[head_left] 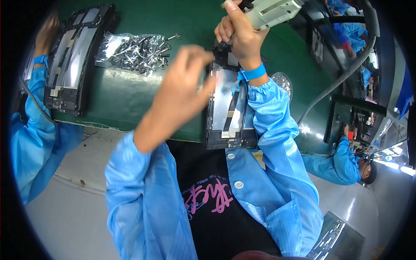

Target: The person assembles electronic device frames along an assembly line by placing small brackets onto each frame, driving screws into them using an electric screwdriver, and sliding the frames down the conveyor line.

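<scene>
At the top of the head view, my right hand [242, 34] is wrapped round a pale green power tool [275, 14], which looks like an electric screwdriver and is cut off by the view's upper edge. A blue band circles that wrist. My left hand [180, 89] hangs over the bench, its fingers smeared by motion; whether they hold anything is unclear. Between my arms lies a flat black-framed electronic unit [220, 115] with silver plates and a dark strip along it. My right forearm and hand hide part of its right side and far end.
On the green bench [121, 99], a clear bag [134, 54] of small metal parts lies left of my hands. A similar unit [73, 60] and a co-worker's arm are further left. A round dish [282, 83] sits beside my right sleeve. A thick grey cable [342, 78] runs at right, near other people.
</scene>
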`<state>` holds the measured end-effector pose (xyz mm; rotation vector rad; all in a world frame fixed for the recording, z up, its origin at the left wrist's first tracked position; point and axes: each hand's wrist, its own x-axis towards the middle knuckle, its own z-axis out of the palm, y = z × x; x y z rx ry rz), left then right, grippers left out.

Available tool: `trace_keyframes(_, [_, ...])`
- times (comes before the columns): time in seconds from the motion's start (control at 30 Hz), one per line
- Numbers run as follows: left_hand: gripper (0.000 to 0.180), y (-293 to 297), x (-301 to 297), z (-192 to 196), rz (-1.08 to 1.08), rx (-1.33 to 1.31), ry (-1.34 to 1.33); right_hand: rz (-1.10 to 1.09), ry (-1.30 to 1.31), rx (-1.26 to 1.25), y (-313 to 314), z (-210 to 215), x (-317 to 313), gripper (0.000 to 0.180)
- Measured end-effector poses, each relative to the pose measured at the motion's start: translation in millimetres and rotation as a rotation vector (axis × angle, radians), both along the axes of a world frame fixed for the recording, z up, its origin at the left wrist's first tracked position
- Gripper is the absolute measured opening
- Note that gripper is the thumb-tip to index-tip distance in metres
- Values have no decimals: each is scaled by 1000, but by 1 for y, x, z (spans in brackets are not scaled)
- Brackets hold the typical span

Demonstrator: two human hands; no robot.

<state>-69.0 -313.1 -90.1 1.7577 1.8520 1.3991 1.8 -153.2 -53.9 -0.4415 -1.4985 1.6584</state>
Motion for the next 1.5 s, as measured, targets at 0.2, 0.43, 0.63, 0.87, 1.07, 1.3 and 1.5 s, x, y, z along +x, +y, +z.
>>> trace_keyframes(0.2, [78, -81, 76, 0, -208, -203, 413, -13, 0, -62, -7, 16, 5, 8])
trace_keyframes(0.43, [76, -4, 29, -10, -145, -135, 474, -151, -18, 77, 15, 59, 70, 7])
trace_keyframes(0.63, [71, 151, -45, -21, -164, 52, 638, -363, 23, -28, 50, 69, 141, 13])
trace_keyframes(0.87, [62, 271, -78, -40, -122, 40, 745, -582, 63, 130, 71, 44, 235, 22])
trace_keyframes(1.07, [56, 291, -84, -50, -31, 95, 756, -557, 78, 8, 42, 22, 252, 23])
trace_keyframes(1.3, [31, 179, 0, -7, -64, 207, 497, -266, 158, -66, 4, -3, 267, 13])
trace_keyframes(1.5, [14, 93, 21, -19, -41, 157, 459, -274, 107, -31, 3, -10, 269, 16])
